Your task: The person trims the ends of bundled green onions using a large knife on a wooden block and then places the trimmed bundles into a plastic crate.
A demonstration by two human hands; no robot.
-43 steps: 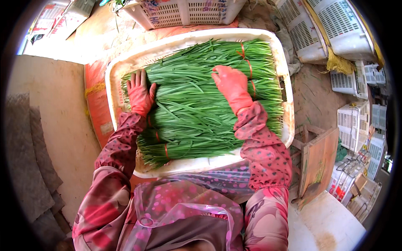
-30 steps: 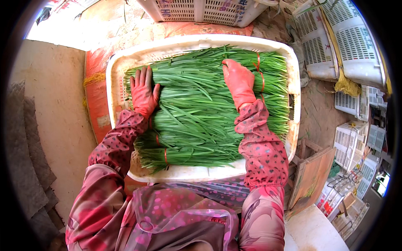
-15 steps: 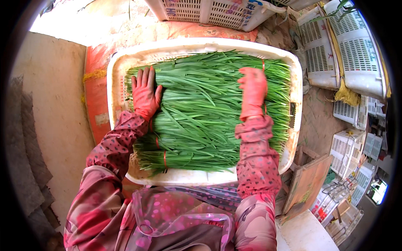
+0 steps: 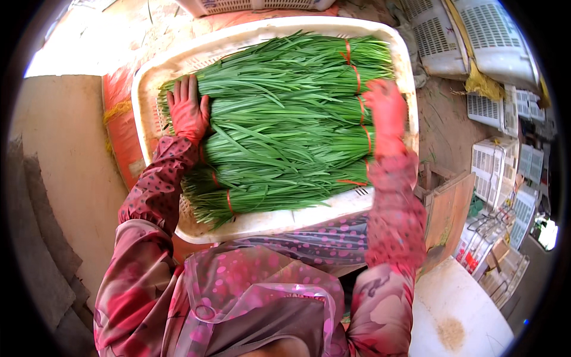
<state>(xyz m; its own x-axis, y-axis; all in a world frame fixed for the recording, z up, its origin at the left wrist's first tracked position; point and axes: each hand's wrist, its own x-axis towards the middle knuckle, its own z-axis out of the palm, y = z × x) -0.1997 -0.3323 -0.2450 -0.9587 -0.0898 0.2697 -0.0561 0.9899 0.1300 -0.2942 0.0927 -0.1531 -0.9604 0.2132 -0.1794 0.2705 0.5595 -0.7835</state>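
Bundles of long green garlic chives (image 4: pixel 267 119) lie crosswise, side by side, in a white plastic crate (image 4: pixel 262 229). Red bands (image 4: pixel 364 112) tie them near the right end; others show at the left. My left hand (image 4: pixel 189 112), in a reddish rubber glove, rests flat on the chives at the crate's left side, fingers extended and thumb out. At the opposite side, my right hand (image 4: pixel 388 113) is gloved alike, fingers curled in, over the bundles' right ends. Motion blurs it somewhat; nothing shows in its grip. Whether it touches the chives I cannot tell.
Beyond the crate's far side stands another white crate (image 4: pixel 256 6). Large white slatted crates (image 4: pixel 437 41) with yellow straps stand at the upper right, with more stacked farther down. A wooden board (image 4: pixel 449 220) leans close by my right arm, and a pale panel (image 4: pixel 59 160) rises at left.
My right hand has moved right, toward the bundles' ends, and more red bands show there. My left hand stays on the chives. The view has shifted, so the crate appears higher and tilted.
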